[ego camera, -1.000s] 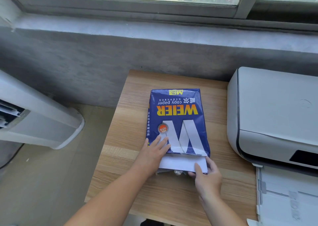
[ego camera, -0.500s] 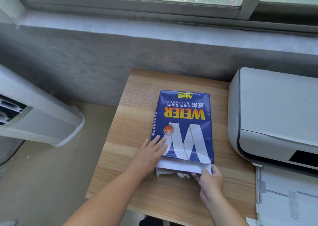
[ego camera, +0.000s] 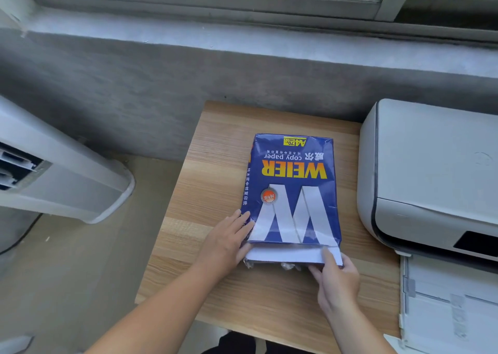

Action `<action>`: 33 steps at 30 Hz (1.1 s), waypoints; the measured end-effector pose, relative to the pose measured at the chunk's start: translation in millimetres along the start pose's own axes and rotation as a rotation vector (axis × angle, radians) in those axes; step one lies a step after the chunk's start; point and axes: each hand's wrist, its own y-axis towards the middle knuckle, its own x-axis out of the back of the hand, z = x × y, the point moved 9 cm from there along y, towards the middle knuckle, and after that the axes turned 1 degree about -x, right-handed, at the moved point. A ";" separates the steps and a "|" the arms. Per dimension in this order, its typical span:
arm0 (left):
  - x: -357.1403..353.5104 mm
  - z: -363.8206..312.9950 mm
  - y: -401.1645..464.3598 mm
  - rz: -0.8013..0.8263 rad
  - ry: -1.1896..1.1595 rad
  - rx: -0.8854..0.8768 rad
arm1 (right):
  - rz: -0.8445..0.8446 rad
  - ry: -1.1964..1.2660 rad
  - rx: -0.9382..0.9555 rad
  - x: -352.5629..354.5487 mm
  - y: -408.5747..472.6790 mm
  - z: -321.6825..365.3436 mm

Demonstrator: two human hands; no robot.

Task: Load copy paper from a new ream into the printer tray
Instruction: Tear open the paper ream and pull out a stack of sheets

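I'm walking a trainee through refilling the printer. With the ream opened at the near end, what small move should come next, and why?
Probably draw a batch of sheets toward the body with the right hand, whose thumb already lies on the exposed white paper. The left hand braces the blue wrapper at its near left corner, so the pack should stay put. The printer tray sits open on the right.

Both forearms are bare to the frame edge; left hand (ego camera: pixel 225 243) and right hand (ego camera: pixel 338 282) ungloved, ringless.

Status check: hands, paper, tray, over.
Left hand flat against ream side. Right hand pinching white sheets at the torn open end. Sheets not out yet. Printer tray open at right, path unobstructed.
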 end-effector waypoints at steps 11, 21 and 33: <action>-1.5 4.9 -1.3 0.002 0.117 0.035 | -0.015 -0.243 0.032 10.8 16.0 -23.3; 2.9 8.2 -28.0 -0.017 -0.032 0.192 | 0.520 -0.622 -0.440 11.2 -33.1 -54.1; 8.8 6.5 -46.0 0.037 -0.179 0.274 | 0.285 -0.528 -0.037 15.2 -26.5 -33.8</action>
